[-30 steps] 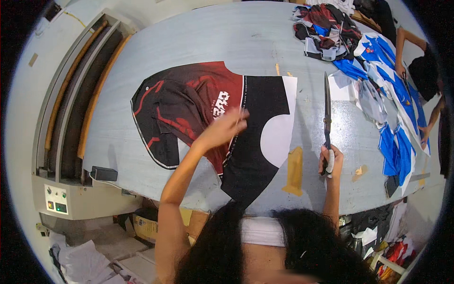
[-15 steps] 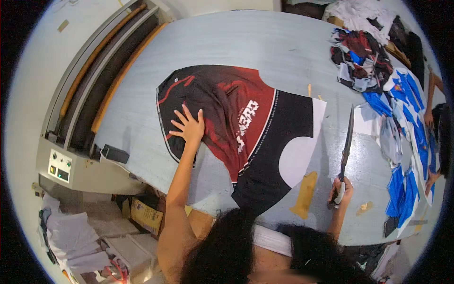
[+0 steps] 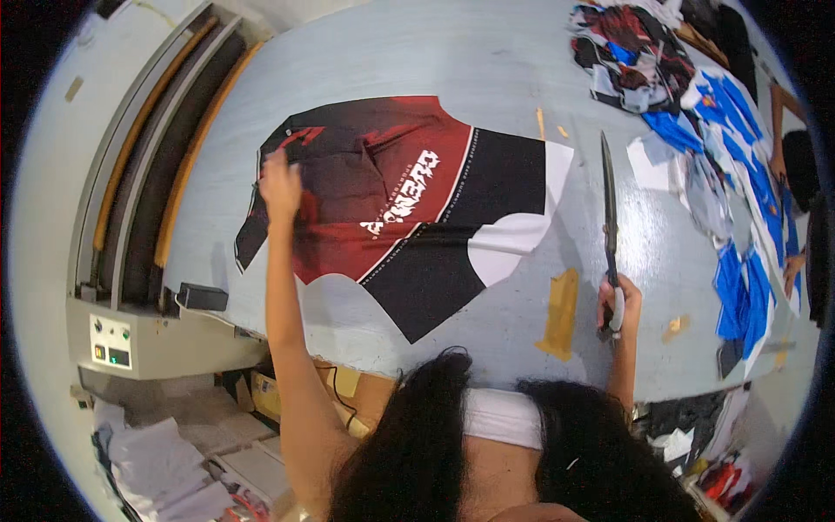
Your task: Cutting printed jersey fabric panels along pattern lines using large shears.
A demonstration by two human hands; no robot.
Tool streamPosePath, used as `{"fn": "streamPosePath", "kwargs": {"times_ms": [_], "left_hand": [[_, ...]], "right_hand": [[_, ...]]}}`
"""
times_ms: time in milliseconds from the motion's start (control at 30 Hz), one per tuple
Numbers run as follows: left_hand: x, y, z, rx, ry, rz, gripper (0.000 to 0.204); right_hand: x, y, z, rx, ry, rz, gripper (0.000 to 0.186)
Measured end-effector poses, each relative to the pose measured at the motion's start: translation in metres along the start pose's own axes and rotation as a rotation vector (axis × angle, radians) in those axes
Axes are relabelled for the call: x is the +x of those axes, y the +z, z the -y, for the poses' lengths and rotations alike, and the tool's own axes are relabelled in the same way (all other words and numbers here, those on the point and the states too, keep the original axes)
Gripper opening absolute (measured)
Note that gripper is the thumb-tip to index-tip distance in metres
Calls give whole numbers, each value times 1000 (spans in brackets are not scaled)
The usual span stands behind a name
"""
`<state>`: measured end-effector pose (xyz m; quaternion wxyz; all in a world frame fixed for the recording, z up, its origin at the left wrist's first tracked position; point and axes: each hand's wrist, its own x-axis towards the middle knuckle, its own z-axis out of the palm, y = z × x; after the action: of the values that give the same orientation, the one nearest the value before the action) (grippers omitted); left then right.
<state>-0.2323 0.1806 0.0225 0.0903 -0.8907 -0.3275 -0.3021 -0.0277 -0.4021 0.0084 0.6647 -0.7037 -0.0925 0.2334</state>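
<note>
A black and red printed fabric panel [image 3: 417, 135] with white lettering lies on the table, with some creases in its middle. White material [image 3: 513, 244] shows along its right side, by the curved cut-out. My left hand [image 3: 280, 187] is over the panel's left part, near its edge; motion smears the fingers, so their grip cannot be made out. My right hand [image 3: 622, 300] is closed round the light handles of large shears [image 3: 609, 200]. Their long dark blades point away from me, look closed, and lie to the right of the fabric.
At the left stands a roller machine [image 3: 165, 148] with a control panel. A black box [image 3: 203, 297] with a cable sits by the table's left edge. Brown tape [image 3: 558, 315] sticks to the table. Scraps [image 3: 631, 56] and blue-white fabric [image 3: 739, 200] lie right, near another person's hand [image 3: 793, 270].
My left hand has gone from lying spread on the panel to its far left part. The fabric has shifted left and its lower tip has swung. My right hand still holds the shears.
</note>
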Motion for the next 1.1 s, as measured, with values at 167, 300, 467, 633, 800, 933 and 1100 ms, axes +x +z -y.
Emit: {"fn": "streamPosePath", "kwargs": {"times_ms": [167, 300, 467, 633, 800, 933, 1100], "left_hand": [[-8, -13, -202, -497, 534, 264, 40], [-1, 15, -303, -267, 342, 737, 64], [45, 97, -313, -294, 207, 436, 71], [41, 87, -308, -448, 202, 140, 51], [-55, 3, -294, -526, 615, 391, 34], [-102, -32, -276, -516, 579, 527, 63], [-106, -35, -267, -466, 679, 533, 79]], "right_hand": [[-5, 0, 2, 277, 10, 354, 41], [-33, 22, 10, 448, 92, 534, 50], [-69, 16, 22, 235, 150, 615, 41], [-78, -33, 38, -270, 294, 768, 36], [-69, -59, 36, -618, 395, 911, 39], [-52, -54, 41, -544, 301, 1035, 50], [-23, -36, 62, -792, 375, 958, 54]]}}
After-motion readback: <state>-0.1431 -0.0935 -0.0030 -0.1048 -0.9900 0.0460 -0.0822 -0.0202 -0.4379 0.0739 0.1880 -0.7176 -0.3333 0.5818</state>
